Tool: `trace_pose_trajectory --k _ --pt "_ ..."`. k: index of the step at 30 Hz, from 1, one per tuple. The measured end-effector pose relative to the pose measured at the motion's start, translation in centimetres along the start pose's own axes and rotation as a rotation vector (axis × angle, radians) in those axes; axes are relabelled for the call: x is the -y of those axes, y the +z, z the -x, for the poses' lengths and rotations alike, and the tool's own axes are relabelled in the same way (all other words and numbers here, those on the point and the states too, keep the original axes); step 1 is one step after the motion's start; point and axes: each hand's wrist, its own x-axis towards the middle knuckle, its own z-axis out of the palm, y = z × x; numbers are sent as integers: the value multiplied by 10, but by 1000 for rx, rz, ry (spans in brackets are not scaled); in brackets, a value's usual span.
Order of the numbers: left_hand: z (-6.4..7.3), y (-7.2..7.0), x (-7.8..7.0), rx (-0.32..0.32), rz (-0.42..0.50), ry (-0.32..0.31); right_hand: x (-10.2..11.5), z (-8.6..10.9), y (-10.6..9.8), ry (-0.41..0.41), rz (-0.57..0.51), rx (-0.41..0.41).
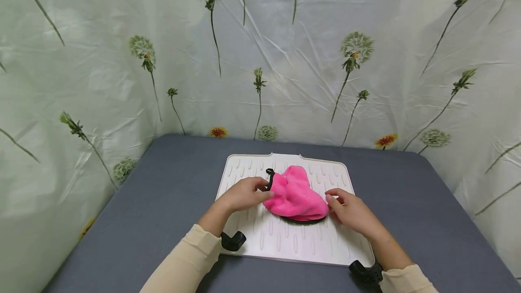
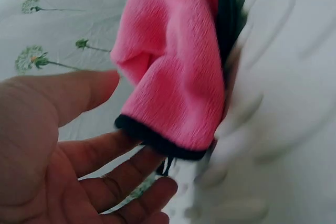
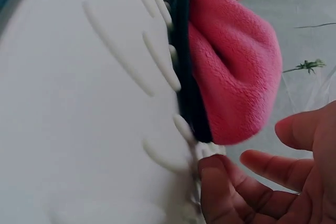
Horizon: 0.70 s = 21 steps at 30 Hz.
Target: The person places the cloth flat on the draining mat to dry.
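Cream long sleeves (image 1: 187, 261); black wrist mounts (image 1: 233, 241).

**Count of things on the table**

One fluffy pink cloth with black trim (image 1: 296, 193). One white ribbed plastic mat (image 1: 285, 238). One grey table top (image 1: 163, 202). Two bare hands: left hand (image 1: 244, 195), right hand (image 1: 352, 212). Two cream sleeves (image 1: 183, 261). Two black wrist mounts (image 1: 233, 241). One dandelion-printed backdrop sheet (image 1: 285, 58).

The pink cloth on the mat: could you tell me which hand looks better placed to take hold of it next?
Probably the left. The left hand has fingertips already at the pink cloth beside its black loop. The right hand sits open just off the cloth's edge on the mat, apparently not touching.
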Motion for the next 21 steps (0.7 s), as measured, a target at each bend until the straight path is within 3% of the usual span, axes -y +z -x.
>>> trace_pose_trajectory --k 5,8,15,21 --pt "-4 10 -1 -23 69 -2 3 -4 9 61 -193 43" --pt "-5 13 1 -47 91 -7 6 -5 12 77 -245 51" --pt "-5 15 2 -67 139 -1 7 -9 11 86 -325 89" --pt "-6 17 1 -64 154 7 11 -11 15 91 -313 96"
